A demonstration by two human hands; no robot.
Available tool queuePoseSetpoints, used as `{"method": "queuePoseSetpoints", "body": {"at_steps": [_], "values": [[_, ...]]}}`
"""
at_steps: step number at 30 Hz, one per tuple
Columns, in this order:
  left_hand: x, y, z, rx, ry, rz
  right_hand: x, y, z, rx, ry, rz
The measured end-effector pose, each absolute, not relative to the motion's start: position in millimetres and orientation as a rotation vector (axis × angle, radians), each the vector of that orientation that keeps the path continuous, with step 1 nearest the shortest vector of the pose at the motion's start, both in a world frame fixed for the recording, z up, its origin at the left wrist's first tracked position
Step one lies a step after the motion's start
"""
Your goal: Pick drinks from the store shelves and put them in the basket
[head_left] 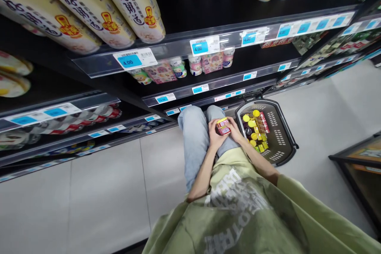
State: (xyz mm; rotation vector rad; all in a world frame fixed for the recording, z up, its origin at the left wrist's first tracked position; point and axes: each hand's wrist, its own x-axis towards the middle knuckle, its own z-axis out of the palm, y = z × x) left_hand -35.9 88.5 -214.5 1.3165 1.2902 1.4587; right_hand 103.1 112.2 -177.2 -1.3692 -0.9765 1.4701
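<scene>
I crouch in a shop aisle, knees in light jeans. Both hands hold a small red can (223, 126) with a yellow lid over my lap. My left hand (214, 135) wraps its left side, fingers curled around it. My right hand (234, 131) grips its right side. To the right on the floor stands a dark shopping basket (282, 143) with several yellow-lidded cans and red packs inside.
Black shelves (208, 41) with blue price tags run along the left and ahead, stocked with large cream tubs (131, 4), small cups (178, 67) and cans. Pale tiled floor (104, 198) lies below. Another low display (360, 166) stands at the right.
</scene>
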Motion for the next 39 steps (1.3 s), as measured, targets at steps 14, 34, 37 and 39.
{"method": "queuePoseSetpoints", "body": {"at_steps": [14,34,37,39], "values": [[-34.6,93.0,-216.6,0.99,1.014,1.298,108.1,113.4,-172.7,-1.382,-1.0,1.461],[-36.8,95.7,-223.0,1.068,1.039,1.433,88.9,97.8,-166.8,-1.54,-1.26,1.184],[-36.6,95.3,-223.3,1.066,1.055,1.446,89.2,97.9,-166.5,-1.538,-1.28,1.154],[-36.5,95.0,-223.7,1.062,1.075,1.444,89.6,98.1,-167.4,-1.523,-1.281,1.15]]}}
